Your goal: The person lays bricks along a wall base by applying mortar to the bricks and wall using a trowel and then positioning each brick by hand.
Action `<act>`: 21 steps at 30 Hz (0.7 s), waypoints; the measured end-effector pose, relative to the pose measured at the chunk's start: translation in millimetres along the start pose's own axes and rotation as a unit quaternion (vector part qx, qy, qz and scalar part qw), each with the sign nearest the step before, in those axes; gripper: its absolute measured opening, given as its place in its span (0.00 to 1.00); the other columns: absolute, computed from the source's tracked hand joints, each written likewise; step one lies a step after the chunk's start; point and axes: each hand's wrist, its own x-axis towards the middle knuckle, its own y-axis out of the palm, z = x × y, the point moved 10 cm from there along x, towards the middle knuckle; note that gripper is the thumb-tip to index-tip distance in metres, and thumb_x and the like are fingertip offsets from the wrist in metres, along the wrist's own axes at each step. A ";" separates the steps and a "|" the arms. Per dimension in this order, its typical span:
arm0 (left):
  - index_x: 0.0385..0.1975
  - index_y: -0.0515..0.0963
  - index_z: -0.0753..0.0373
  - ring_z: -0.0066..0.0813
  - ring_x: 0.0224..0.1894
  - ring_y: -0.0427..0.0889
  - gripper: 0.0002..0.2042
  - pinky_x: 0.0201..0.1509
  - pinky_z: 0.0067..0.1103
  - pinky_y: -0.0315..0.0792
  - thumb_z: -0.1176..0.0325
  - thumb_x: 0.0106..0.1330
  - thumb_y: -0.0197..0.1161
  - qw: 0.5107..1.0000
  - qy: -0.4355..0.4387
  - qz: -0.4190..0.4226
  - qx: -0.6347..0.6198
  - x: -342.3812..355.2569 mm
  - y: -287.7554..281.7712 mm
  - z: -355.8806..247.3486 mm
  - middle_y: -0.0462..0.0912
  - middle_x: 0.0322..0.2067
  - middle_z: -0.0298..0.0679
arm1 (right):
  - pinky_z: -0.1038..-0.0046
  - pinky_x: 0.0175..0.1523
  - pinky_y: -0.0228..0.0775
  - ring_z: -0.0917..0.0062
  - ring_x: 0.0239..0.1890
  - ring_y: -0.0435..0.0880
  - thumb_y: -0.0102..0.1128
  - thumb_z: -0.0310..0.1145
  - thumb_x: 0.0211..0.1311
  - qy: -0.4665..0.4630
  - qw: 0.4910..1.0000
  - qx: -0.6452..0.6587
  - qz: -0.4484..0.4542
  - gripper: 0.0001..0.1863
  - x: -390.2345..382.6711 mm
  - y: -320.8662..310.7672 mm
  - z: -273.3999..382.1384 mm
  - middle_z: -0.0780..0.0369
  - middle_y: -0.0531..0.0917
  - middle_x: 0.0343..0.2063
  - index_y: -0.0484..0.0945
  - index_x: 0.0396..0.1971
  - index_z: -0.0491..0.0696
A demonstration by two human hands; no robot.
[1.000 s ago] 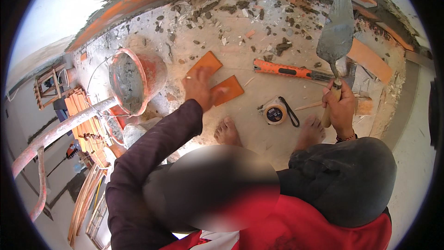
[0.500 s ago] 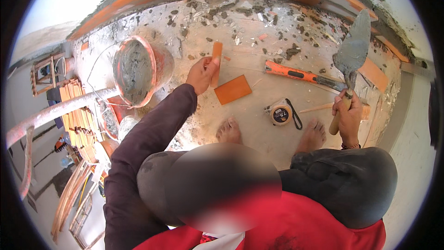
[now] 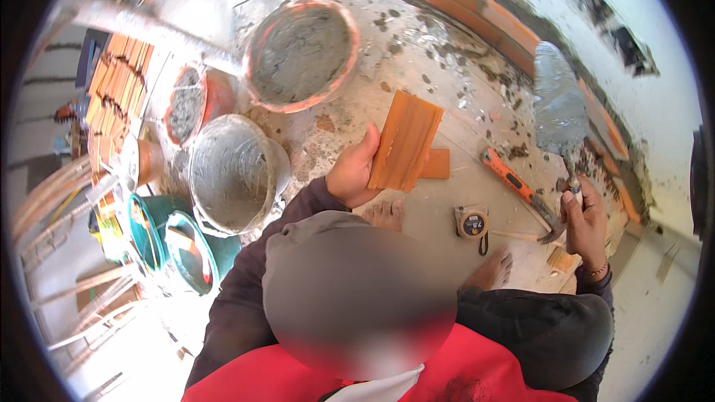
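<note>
My left hand [image 3: 353,170] grips an orange clay brick [image 3: 406,141] by its left edge, broad grooved face up. A smaller-looking orange brick piece [image 3: 438,164] lies on the floor, partly hidden behind it. At the right, my right hand [image 3: 585,223] is wrapped around the handle of a pointing trowel [image 3: 558,104], whose grey, mortar-smeared blade points away from me. Between my hands and beyond my feet lie a tape measure [image 3: 472,222] and a hammer [image 3: 514,181] with an orange and black handle.
A bucket [image 3: 351,48] of grey mortar stands ahead left, beside a smaller red bucket [image 3: 217,97] and a grey-coated bucket [image 3: 279,167]. Stacked bricks [image 3: 115,97] and green tubs [image 3: 145,231] are farther left. Mortar crumbs litter the floor before a low brick course [image 3: 447,1].
The brick in my left hand has turned from edge-on to broad face up. My view has swung, bringing more buckets in at the left. The trowel stays in my right hand.
</note>
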 end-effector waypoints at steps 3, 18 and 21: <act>0.65 0.58 0.65 0.33 0.58 0.72 0.31 0.62 0.30 0.66 0.45 0.75 0.30 0.988 0.065 -0.110 0.082 -46.9 -31.2 -14.2 0.71 0.57 0.44 | 0.72 0.29 0.64 0.68 0.20 0.71 0.58 0.27 0.58 -0.187 0.947 -0.240 0.104 0.09 31.6 36.6 92.4 0.59 0.73 0.19 0.74 0.38 0.41; 0.57 0.65 0.57 0.32 0.44 0.75 0.22 0.45 0.31 0.70 0.48 0.75 0.38 0.762 0.478 -0.425 -0.102 -146.6 -132.4 -215.7 0.75 0.45 0.38 | 0.60 0.38 0.75 0.58 0.33 0.83 0.55 0.35 0.60 -0.422 0.682 -0.590 0.095 0.11 152.0 249.1 287.0 0.55 0.83 0.26 0.78 0.37 0.45; 0.59 0.63 0.54 0.34 0.47 0.75 0.20 0.47 0.34 0.70 0.51 0.76 0.36 0.755 0.508 -0.404 -0.094 -150.1 -116.2 -205.5 0.74 0.48 0.37 | 0.62 0.37 0.77 0.63 0.31 0.85 0.55 0.33 0.57 -0.438 0.640 -0.627 0.076 0.09 163.5 289.2 301.5 0.57 0.83 0.26 0.81 0.31 0.46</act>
